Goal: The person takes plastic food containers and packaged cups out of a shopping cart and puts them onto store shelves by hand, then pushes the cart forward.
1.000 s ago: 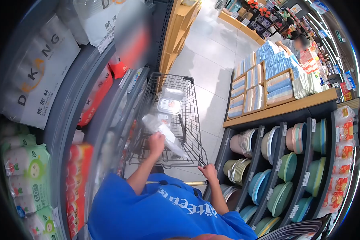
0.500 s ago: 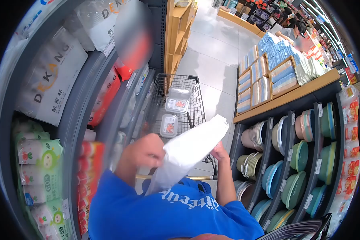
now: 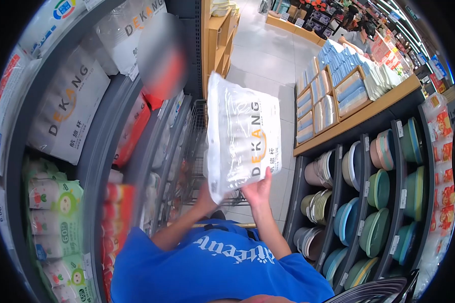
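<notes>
Two hands meet a white bag in the head view, both at its near end. The bag [image 3: 247,139] is held up in front of the person's body, its printed face towards the camera, its letters in grey with one in orange, running up along its length. The right hand [image 3: 258,191] grips the near right corner: the thumb lies on the printed face, close beside the small black characters, and the other fingers pass under and behind the bag, mostly out of sight. The left hand [image 3: 205,200] is at the near left corner, against the pale side edge; its fingers go behind the bag and are hidden, so whether they are closed on it cannot be told. Most of the bag stretches beyond both hands, away from the blue shirt [image 3: 197,265], and its far end is clear of any finger. Behind it stands a wire cart [image 3: 199,118], largely covered by the bag, with a yellowish bar nearer the shirt. On the left-hand shelves are similar bags [image 3: 72,103] with the same lettering, and green packs [image 3: 57,222] below them. To the right, basins [image 3: 376,189] sit in slanted rows, under a wooden-edged display of folded towels [image 3: 341,70].
</notes>
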{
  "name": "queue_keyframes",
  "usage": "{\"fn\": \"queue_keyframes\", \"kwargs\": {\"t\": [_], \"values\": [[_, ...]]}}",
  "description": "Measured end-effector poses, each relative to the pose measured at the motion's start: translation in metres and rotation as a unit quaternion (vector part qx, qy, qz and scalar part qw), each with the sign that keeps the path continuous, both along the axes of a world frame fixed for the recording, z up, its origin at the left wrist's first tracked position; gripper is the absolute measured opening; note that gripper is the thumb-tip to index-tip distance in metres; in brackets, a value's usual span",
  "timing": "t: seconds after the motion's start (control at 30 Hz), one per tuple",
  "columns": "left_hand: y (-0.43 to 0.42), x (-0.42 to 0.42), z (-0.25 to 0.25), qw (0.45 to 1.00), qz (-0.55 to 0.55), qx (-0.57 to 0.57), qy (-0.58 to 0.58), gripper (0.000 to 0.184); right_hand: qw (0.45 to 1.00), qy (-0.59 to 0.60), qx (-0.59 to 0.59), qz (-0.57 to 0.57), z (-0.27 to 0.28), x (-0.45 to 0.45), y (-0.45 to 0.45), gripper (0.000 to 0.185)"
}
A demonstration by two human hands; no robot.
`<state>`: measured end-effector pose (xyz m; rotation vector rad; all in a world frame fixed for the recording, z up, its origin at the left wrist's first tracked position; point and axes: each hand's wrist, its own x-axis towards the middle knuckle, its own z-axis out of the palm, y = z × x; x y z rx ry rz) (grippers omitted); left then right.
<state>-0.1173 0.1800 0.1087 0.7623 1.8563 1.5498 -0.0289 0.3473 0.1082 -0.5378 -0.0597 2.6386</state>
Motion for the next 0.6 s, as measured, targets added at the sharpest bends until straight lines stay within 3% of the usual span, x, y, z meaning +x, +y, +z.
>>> {"fn": "queue_keyframes", "kwargs": {"t": [0.03,0.07,0.13,0.2,0.27,0.33,0.43,0.5,0.57,0.6], "values": [[0.004,0.016,-0.003,0.992,0.014,0.045,0.114,0.071,1.0,-0.007,-0.004,-0.004,0.002,-0.005,-0.011,0.076],[0.002,0.032,-0.011,0.996,0.04,-0.037,0.066,0.073,1.0,-0.014,-0.008,-0.007,0.003,-0.009,-0.021,0.076],[0.02,0.035,-0.019,0.988,0.093,0.122,0.029,0.064,1.0,0.015,-0.011,0.015,0.004,-0.01,-0.036,0.075],[0.029,0.037,-0.007,0.946,0.188,0.147,-0.218,0.065,0.999,0.016,0.029,0.037,0.01,-0.013,-0.047,0.075],[0.028,0.027,0.01,0.898,0.253,0.165,-0.32,0.064,0.994,0.06,0.043,0.078,0.017,-0.019,-0.052,0.073],[0.027,0.01,0.036,0.882,0.28,0.228,-0.304,0.059,0.99,0.094,0.024,0.107,0.01,-0.022,-0.056,0.069],[0.016,-0.032,0.061,0.869,0.303,0.323,-0.221,0.058,0.969,-0.025,0.172,0.177,0.005,-0.018,-0.078,0.056],[0.0,-0.055,0.075,0.852,0.328,0.367,-0.178,0.056,0.944,-0.071,0.179,0.268,-0.009,-0.008,-0.094,0.044],[-0.037,-0.073,0.105,0.915,0.296,0.265,-0.071,0.057,0.924,-0.102,0.161,0.331,-0.027,0.002,-0.097,0.035],[-0.051,-0.077,0.109,0.911,0.308,0.273,0.021,0.054,0.921,-0.111,0.136,0.348,-0.038,0.008,-0.096,0.032]]}}
